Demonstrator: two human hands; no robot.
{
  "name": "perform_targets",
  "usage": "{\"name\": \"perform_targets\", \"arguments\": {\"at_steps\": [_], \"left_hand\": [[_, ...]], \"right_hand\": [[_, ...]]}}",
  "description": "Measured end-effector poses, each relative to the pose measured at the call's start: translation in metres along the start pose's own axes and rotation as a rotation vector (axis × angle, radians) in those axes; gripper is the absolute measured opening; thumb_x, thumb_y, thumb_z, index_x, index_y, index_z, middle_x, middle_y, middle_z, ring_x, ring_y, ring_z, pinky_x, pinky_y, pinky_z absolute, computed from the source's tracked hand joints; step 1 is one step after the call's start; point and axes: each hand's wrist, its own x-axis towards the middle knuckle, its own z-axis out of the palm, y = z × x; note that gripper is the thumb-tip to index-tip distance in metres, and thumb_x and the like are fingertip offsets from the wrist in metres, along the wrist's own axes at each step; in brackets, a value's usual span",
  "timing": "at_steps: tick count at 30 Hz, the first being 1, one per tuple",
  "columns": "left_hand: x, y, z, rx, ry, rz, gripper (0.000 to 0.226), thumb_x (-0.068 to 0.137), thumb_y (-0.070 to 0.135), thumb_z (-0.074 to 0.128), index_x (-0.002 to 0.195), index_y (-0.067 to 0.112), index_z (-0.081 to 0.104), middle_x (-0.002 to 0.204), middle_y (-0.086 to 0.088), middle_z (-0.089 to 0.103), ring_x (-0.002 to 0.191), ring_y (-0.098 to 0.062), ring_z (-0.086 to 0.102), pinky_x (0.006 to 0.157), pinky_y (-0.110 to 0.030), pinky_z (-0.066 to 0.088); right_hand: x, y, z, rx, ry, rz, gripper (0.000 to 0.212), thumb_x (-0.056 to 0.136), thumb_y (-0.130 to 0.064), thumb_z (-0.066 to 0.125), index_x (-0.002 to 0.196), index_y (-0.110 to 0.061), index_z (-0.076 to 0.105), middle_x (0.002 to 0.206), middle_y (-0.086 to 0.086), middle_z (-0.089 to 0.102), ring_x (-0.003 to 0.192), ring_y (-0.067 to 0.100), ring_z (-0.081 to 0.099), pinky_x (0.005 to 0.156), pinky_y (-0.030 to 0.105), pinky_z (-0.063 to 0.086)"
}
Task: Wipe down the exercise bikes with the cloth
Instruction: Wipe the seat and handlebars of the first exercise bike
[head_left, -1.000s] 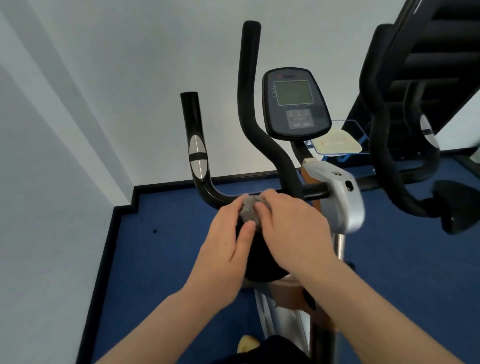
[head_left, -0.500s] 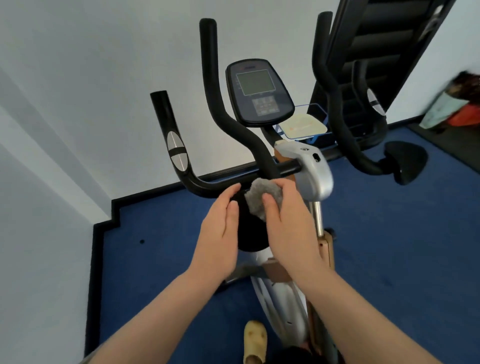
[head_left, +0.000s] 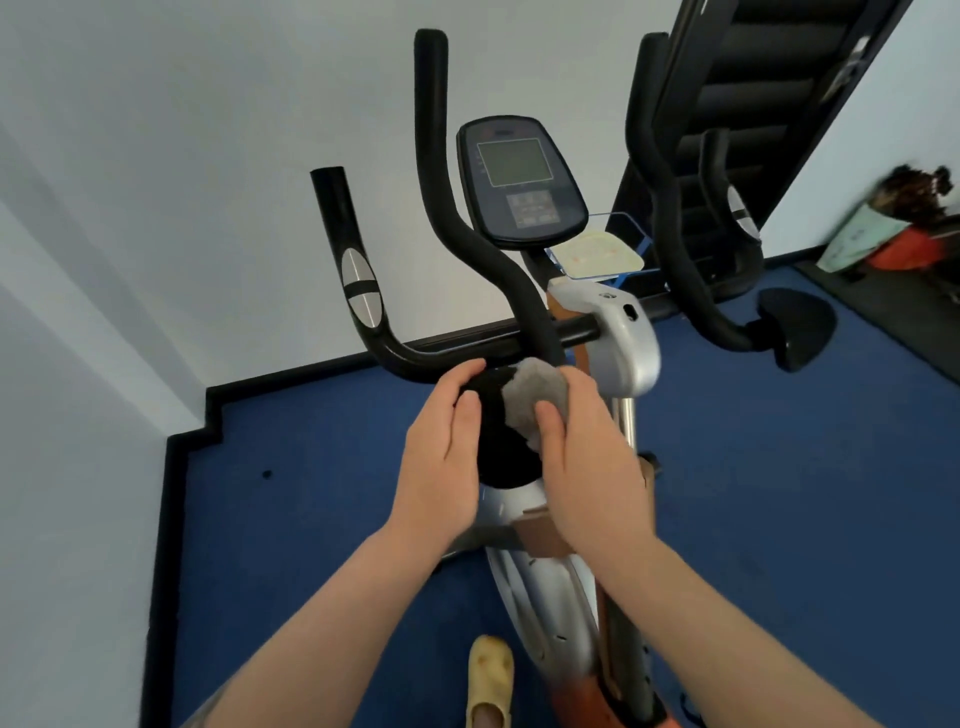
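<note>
You're looking at plain white walls (head_left: 182, 156) meeting a blue carpet (head_left: 779, 493) with black skirting (head_left: 171, 519) stepping round the left corner. Far right, a black slatted panel (head_left: 753, 104) leans on the wall, blurry bags (head_left: 893, 228) beside it.

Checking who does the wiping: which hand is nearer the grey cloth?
Right. The right hand grips the grey cloth, thumb over it. The left hand rests beside it on the black knob, apart from the cloth.
</note>
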Motion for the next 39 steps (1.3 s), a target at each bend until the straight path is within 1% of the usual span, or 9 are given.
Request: {"name": "perform_targets", "arguments": {"at_steps": [5, 10, 15, 20, 24, 27, 30, 35, 39], "left_hand": [[0.005, -0.001, 0.000, 0.000, -0.006, 0.004, 0.037, 0.101, 0.026, 0.035, 0.130, 0.023, 0.057, 0.121, 0.010, 0.065, 0.115, -0.008, 0.059, 0.095, -0.025, 0.048], [0.000, 0.000, 0.004, -0.005, 0.024, -0.014, 0.034, 0.104, 0.024, 0.034, 0.130, 0.023, 0.057, 0.119, 0.010, 0.065, 0.111, -0.006, 0.061, 0.091, -0.020, 0.050], [0.001, 0.004, -0.001, -0.057, -0.029, -0.058, 0.033, 0.107, 0.022, 0.034, 0.133, 0.023, 0.053, 0.118, 0.008, 0.064, 0.109, -0.004, 0.060, 0.088, -0.016, 0.049], [-0.004, 0.008, 0.006, -0.087, 0.046, -0.089, 0.032, 0.106, 0.029, 0.032, 0.134, 0.027, 0.048, 0.115, 0.007, 0.062, 0.105, -0.003, 0.060, 0.084, -0.014, 0.048], [-0.004, 0.010, 0.009, -0.083, 0.101, -0.039, 0.039, 0.104, 0.030, 0.032, 0.138, 0.019, 0.046, 0.125, 0.008, 0.060, 0.114, 0.002, 0.057, 0.092, -0.010, 0.043], [-0.005, 0.009, 0.010, -0.090, 0.112, -0.044, 0.039, 0.104, 0.030, 0.031, 0.138, 0.019, 0.046, 0.121, 0.008, 0.063, 0.110, 0.003, 0.059, 0.089, -0.010, 0.044], [-0.006, 0.009, 0.014, -0.101, 0.154, -0.026, 0.035, 0.106, 0.024, 0.030, 0.127, 0.014, 0.056, 0.110, 0.001, 0.068, 0.101, -0.007, 0.065, 0.085, -0.017, 0.048], [-0.007, 0.006, 0.018, -0.101, 0.212, 0.026, 0.036, 0.107, 0.016, 0.029, 0.118, 0.011, 0.062, 0.108, -0.004, 0.070, 0.101, -0.010, 0.065, 0.086, -0.017, 0.048], [-0.009, 0.005, 0.022, -0.048, 0.257, 0.025, 0.038, 0.106, 0.028, 0.028, 0.116, 0.017, 0.063, 0.104, 0.006, 0.072, 0.098, -0.005, 0.066, 0.081, -0.013, 0.049]], "right_hand": [[0.040, -0.004, -0.002, -0.190, -0.056, -0.020, 0.030, 0.101, -0.042, 0.027, 0.111, -0.018, 0.042, 0.081, -0.004, 0.057, 0.067, 0.017, 0.054, 0.054, 0.032, 0.035], [0.005, -0.006, 0.001, -0.005, 0.012, -0.026, 0.036, 0.100, -0.040, 0.031, 0.124, -0.016, 0.043, 0.091, 0.002, 0.060, 0.077, 0.018, 0.062, 0.068, 0.037, 0.052], [0.032, 0.011, -0.032, -0.097, -0.251, -0.102, 0.021, 0.101, -0.037, 0.040, 0.113, -0.020, 0.044, 0.082, -0.002, 0.059, 0.071, 0.014, 0.057, 0.061, 0.033, 0.045], [0.052, 0.004, -0.031, 0.015, 0.145, -0.254, 0.015, 0.098, -0.031, 0.050, 0.109, -0.023, 0.057, 0.102, -0.006, 0.057, 0.091, 0.009, 0.049, 0.072, 0.024, 0.035], [0.053, 0.001, -0.008, -0.067, 0.005, -0.478, 0.020, 0.090, -0.024, 0.064, 0.108, -0.016, 0.070, 0.107, 0.001, 0.063, 0.105, 0.020, 0.054, 0.095, 0.030, 0.037], [0.033, 0.019, -0.001, -0.069, 0.060, -0.666, 0.018, 0.084, -0.017, 0.072, 0.100, -0.010, 0.074, 0.099, 0.002, 0.069, 0.103, 0.022, 0.059, 0.098, 0.030, 0.040], [0.044, 0.029, -0.013, -0.116, 0.029, -0.885, 0.016, 0.086, -0.027, 0.067, 0.095, -0.015, 0.074, 0.093, -0.001, 0.068, 0.097, 0.021, 0.060, 0.095, 0.033, 0.040], [0.044, 0.010, 0.005, 0.030, 0.077, -0.709, 0.017, 0.086, -0.018, 0.068, 0.102, -0.012, 0.073, 0.098, 0.001, 0.068, 0.095, 0.020, 0.059, 0.088, 0.035, 0.047], [0.035, 0.028, -0.001, -0.035, 0.056, -0.893, 0.020, 0.087, -0.026, 0.066, 0.097, -0.010, 0.072, 0.093, 0.002, 0.068, 0.089, 0.022, 0.061, 0.086, 0.035, 0.046]]}}
